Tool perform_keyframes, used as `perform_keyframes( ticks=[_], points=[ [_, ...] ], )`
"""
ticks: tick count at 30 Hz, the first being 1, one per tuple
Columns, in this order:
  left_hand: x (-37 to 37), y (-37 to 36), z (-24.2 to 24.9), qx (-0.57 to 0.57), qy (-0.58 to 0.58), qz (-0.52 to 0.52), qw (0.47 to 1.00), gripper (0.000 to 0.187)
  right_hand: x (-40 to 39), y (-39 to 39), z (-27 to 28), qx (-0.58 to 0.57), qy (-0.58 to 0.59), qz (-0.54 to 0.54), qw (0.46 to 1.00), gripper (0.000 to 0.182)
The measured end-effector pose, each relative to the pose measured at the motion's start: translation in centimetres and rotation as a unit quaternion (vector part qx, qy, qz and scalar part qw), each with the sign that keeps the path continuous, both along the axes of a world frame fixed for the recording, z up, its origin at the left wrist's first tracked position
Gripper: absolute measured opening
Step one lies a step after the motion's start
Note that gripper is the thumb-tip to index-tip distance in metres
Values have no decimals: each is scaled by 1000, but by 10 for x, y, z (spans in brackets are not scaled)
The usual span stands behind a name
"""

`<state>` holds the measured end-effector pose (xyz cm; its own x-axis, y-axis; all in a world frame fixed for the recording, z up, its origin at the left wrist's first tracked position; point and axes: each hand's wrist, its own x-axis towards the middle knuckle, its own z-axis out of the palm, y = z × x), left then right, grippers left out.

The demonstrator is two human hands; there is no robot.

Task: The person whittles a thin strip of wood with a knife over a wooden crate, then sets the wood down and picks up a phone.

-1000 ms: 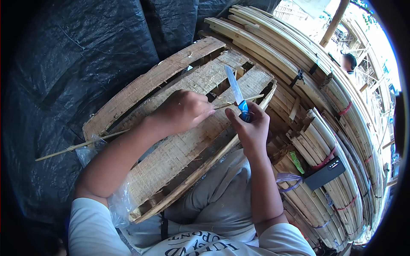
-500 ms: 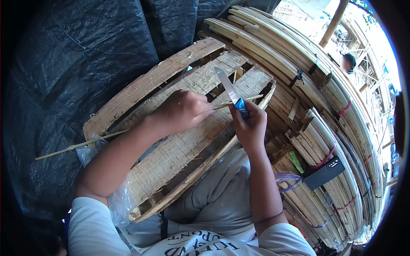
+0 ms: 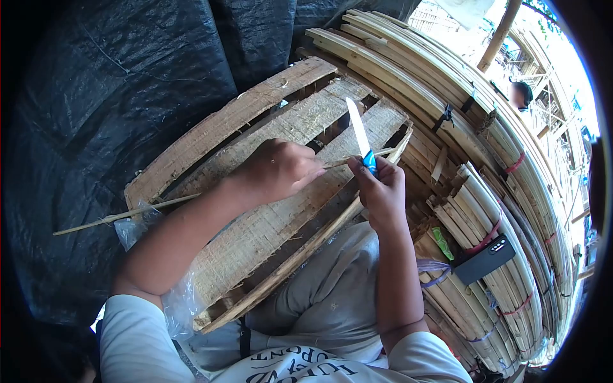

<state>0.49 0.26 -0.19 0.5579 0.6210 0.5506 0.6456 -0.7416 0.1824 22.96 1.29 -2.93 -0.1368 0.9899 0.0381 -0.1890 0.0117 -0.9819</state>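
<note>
A thin bamboo strip (image 3: 131,213) runs under my left forearm and through both hands, above a slatted wooden pallet (image 3: 249,230). My left hand (image 3: 281,169) is closed around the strip. In my right hand (image 3: 383,188) is the blue handle of a knife (image 3: 359,131), whose blade points up and away from me. My right thumb and fingers also meet the strip beside the handle. The far end of the strip extends just past my right hand.
Stacked wooden slats (image 3: 408,76) and tied bundles fill the right side, with a dark phone (image 3: 485,259) on one bundle. Clear plastic (image 3: 182,306) hangs by the pallet's near left edge. Black sheeting (image 3: 128,96) covers the left. A person (image 3: 520,95) is in the distance.
My right hand and the knife have moved slightly right, and the blade has turned more upright. My left hand has shifted slightly to the right.
</note>
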Motion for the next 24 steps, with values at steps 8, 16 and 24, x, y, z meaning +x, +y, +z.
perform_keyframes(
  ticks=[8,16,24],
  points=[
    [-3,5,1,-31,15,16,999,11,18,-3,5,-62,90,41,993,13],
    [-1,2,1,-27,29,8,999,11,-3,12,-6,232,-21,-228,945,13],
    [0,3,-3,-1,20,7,1000,13,-7,33,21,327,-355,-234,844,35]
  ],
)
